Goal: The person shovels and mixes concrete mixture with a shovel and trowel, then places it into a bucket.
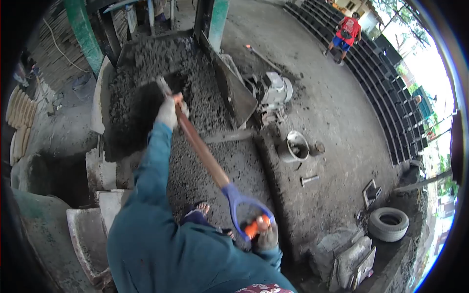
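**While both grips clamp the shovel, its blade blurs against the grey mix**

As the head view looks down, the left grip [168, 112], gloved and at the end of an outstretched teal sleeve [151, 166], is closed round the wooden shaft of the shovel [202, 154] near its far end. The right grip [267, 238], gloved too, is wrapped round the orange bar inside the blue D-handle [239, 200], close to the body. The shaft runs straight from one grip to the other, slanting up and to the left from the right grip. Just beyond the left grip the blade is a dark blur against the heap of grey mix [195, 73]. Whether it is sunk in the heap or just above it cannot be told.

To the right of the left grip stands a tilted metal chute plate [237, 95], and just past that an electric motor [274, 90]. A bucket [293, 146] sits on the concrete floor [332, 112], between the right grip and the motor. A tyre [388, 223] lies well to the right of the right grip. A sandalled foot [198, 211] shows just left of the right grip, beneath the shaft. Far beyond both grips, a person in a red shirt [348, 30] stands beside rows of dark blocks [391, 97].
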Tool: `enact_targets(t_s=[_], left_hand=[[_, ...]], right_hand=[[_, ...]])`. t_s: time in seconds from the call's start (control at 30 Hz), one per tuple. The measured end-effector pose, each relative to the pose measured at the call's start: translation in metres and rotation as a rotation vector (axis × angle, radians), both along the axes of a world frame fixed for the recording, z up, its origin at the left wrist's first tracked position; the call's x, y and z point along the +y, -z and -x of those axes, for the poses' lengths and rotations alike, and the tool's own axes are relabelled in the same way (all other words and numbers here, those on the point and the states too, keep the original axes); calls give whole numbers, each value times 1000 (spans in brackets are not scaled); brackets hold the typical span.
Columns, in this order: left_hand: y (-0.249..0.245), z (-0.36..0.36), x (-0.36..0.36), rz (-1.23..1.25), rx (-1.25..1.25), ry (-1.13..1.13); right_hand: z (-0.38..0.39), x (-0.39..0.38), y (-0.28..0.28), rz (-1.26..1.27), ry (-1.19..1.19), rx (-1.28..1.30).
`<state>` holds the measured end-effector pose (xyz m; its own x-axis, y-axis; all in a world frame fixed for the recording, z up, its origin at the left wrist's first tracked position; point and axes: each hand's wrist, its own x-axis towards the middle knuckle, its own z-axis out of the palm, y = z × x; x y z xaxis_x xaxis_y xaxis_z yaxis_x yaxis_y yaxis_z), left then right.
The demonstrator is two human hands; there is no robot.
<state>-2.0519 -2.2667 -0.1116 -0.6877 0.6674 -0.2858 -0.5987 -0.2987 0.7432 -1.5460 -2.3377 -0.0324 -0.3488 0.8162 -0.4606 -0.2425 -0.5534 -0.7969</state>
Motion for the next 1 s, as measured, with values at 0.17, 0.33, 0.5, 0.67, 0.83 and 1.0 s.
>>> enact_targets(t_s=[0.17, 0.33, 0.5, 0.67, 0.83, 1.0], left_hand=[[-52, -114, 6, -166, -421, 126], [-63, -297, -3, -58, -519, 398], [-14, -399, -22, -81, -782, 626], [-3, -296, 5, 34, -737, 524], [24, -96, 59, -6, -436, 266], [-18, 6, 77, -9, -128, 65]], right_hand=[[-129, 63, 29, -161, 63, -234], [-341, 42, 116, -39, 346, -257], [-367, -8, 45, -14, 445, -448], [-266, -7, 26, -33, 377, -487], [-88, 14, 40, -29, 286, -276], [11, 18, -27, -417, -8, -79]])
